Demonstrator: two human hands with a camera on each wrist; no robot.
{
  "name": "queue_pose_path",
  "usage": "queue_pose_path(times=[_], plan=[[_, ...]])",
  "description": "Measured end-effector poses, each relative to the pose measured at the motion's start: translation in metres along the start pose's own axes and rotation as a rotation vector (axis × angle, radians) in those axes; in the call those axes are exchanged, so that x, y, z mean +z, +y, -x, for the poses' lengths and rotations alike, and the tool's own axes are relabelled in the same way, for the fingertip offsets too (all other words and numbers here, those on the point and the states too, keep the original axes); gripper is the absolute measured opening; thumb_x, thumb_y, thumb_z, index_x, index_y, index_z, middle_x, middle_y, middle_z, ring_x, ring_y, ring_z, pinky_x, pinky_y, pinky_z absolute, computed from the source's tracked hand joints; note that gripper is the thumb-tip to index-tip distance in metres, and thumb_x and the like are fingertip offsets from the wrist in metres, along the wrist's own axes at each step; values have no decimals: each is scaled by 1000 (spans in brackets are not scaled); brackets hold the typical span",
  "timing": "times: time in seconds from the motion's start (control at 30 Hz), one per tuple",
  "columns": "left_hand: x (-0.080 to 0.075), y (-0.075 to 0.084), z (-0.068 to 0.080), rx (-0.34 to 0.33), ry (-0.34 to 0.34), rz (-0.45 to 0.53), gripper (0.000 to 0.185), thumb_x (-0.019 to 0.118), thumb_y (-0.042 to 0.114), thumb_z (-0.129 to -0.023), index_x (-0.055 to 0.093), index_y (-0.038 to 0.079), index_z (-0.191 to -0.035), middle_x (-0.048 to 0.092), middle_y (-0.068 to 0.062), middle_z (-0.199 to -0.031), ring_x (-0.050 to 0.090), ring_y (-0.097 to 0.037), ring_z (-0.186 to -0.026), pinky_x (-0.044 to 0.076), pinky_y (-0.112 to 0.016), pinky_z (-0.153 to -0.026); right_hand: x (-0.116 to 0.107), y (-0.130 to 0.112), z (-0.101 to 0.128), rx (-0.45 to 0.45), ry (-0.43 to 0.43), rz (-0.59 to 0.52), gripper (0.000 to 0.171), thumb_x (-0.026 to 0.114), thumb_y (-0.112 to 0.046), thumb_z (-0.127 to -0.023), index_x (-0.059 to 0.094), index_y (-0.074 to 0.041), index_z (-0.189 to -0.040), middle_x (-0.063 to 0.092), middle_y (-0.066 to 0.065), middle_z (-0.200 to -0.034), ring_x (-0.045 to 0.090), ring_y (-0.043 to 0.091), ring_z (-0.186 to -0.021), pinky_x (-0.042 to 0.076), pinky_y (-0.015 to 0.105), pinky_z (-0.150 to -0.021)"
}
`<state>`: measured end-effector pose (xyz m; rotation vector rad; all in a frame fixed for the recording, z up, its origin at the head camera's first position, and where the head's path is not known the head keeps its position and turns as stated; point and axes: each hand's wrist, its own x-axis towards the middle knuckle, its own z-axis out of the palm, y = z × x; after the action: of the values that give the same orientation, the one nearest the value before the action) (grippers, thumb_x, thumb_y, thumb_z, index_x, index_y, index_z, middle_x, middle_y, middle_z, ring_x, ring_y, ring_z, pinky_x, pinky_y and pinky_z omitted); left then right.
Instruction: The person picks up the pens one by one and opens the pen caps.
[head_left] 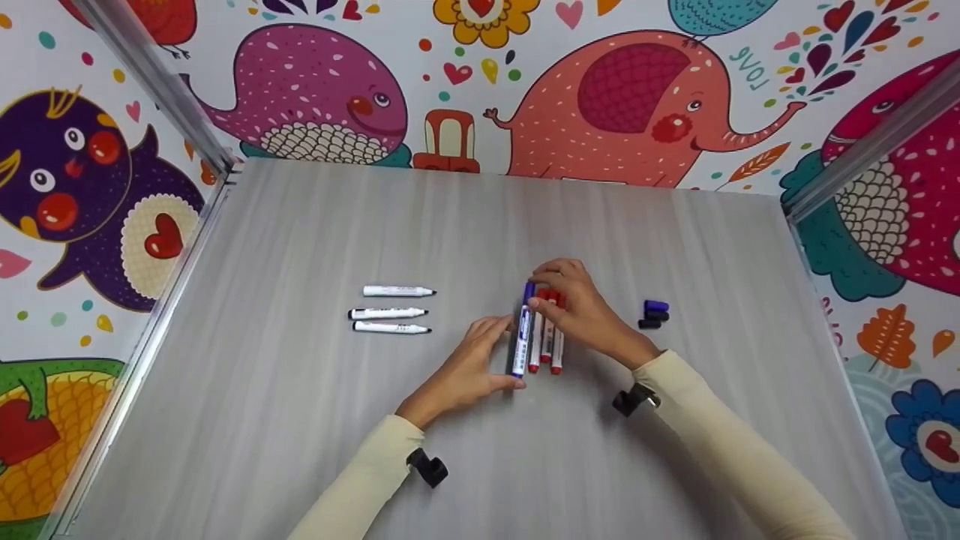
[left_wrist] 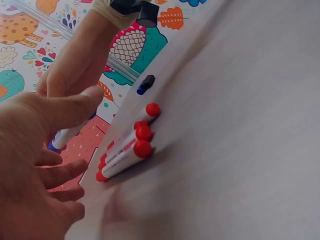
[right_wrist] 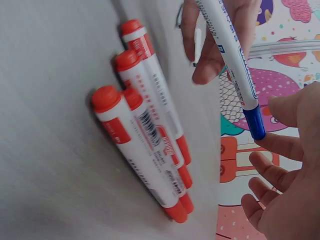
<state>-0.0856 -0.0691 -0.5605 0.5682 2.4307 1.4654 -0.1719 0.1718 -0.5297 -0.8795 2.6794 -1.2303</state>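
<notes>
A blue marker (head_left: 522, 336) lies lengthwise near the middle of the grey table (head_left: 300, 420), pointing away from the person, and both hands meet on it. The right hand (head_left: 581, 311) comes in from the right and curls its fingers (head_left: 541, 279) over the far, capped end of the blue marker, thumb and fingertips pinching the cap; in the right wrist view that blue cap (right_wrist: 255, 122) sits just off the thumb, with the white barrel running up and away. The left hand (head_left: 469, 367) lies on the table on the marker's left, fingers loosely spread and mostly straight, the thumb (left_wrist: 75, 107) reaching to the near end of the barrel and the fingertips (head_left: 501, 324) resting beside its middle; it touches the marker without wrapping round it. Directly to the right of the blue marker, touching or nearly so, lie the red markers (head_left: 546, 343), parallel to it in a tight bundle with their caps on; the wrist views show at least four of them (right_wrist: 150, 145), one partly stacked on its neighbours. Well to the left, three black-tipped markers (head_left: 390, 311) lie crosswise in a loose column, uncapped. To the right of the right hand, some loose caps (head_left: 654, 313), blue and black, sit together.
</notes>
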Motion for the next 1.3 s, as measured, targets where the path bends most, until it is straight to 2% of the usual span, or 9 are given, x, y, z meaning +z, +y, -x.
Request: queue_pose_path(times=[0.3, 0.47, 0.63, 0.8, 0.9, 0.97, 1.07, 1.2, 1.3], plan=[[-2, 6, 6, -71, -114, 144, 110, 95, 27, -89, 28, 18, -176, 39, -12, -173, 42, -31, -157, 32, -56, -130, -6, -13, 11, -12, 36, -60, 35, 77, -21, -106, 74, -5, -137, 64, 12, -143, 53, 30, -138, 45, 56, -120], [0, 8, 4, -44, -159, 189, 111, 94, 22, -91, 24, 12, -176, 38, -14, -174, 40, -32, -159, 30, -53, -131, -4, -16, 15, -15, 62, -109, 34, 78, -17, -105, 73, -4, -135, 68, 12, -138, 61, 36, -130, 49, 59, -114], [0, 10, 2, -16, -212, 262, 110, 91, 18, -93, 20, 11, -177, 28, -13, -180, 33, -30, -164, 29, -46, -131, -1, -17, 18, 9, 79, -145, 34, 77, -14, -105, 70, -1, -135, 73, 14, -131, 67, 43, -117, 54, 63, -102], [-1, 12, 0, -26, -267, 361, 109, 88, 13, -96, 16, 11, -177, 19, -16, -182, 33, -40, -163, 31, -52, -129, 0, -18, 22, 54, 101, -168, 34, 78, -15, -104, 69, -1, -135, 76, 11, -126, 71, 32, -110, 57, 61, -98], [-2, 13, -2, -38, -285, 425, 107, 86, 10, -96, 16, 10, -177, 19, -18, -182, 34, -44, -161, 34, -54, -127, 0, -18, 25, 85, 108, -183, 35, 78, -16, -105, 69, -3, -136, 76, 8, -126, 70, 28, -110, 57, 58, -101], [-2, 13, -4, -37, -277, 454, 102, 84, 8, -97, 19, 8, -176, 24, -20, -180, 39, -45, -159, 38, -53, -125, 0, -17, 27, 98, 116, -193, 36, 78, -16, -105, 68, -3, -137, 76, 8, -126, 70, 28, -111, 57, 58, -103], [-3, 14, -8, -19, -232, 455, 91, 81, 9, -100, 27, 2, -173, 42, -23, -168, 51, -45, -150, 46, -48, -121, -1, -16, 29, 103, 129, -203, 38, 78, -15, -105, 67, 0, -138, 76, 12, -126, 70, 29, -113, 56, 56, -104], [-4, 17, -12, -7, -162, 416, 73, 78, 11, -102, 42, -3, -165, 62, -25, -145, 69, -42, -125, 61, -41, -102, -2, -16, 33, 94, 141, -191, 39, 79, -14, -104, 68, 1, -138, 75, 13, -128, 70, 24, -114, 57, 52, -103], [-6, 18, -15, -6, -124, 359, 64, 77, 11, -104, 50, -4, -159, 68, -24, -136, 73, -34, -116, 63, -39, -97, -3, -15, 37, 80, 143, -187, 38, 80, -13, -103, 69, -3, -138, 75, 13, -129, 70, 22, -115, 57, 52, -102]])
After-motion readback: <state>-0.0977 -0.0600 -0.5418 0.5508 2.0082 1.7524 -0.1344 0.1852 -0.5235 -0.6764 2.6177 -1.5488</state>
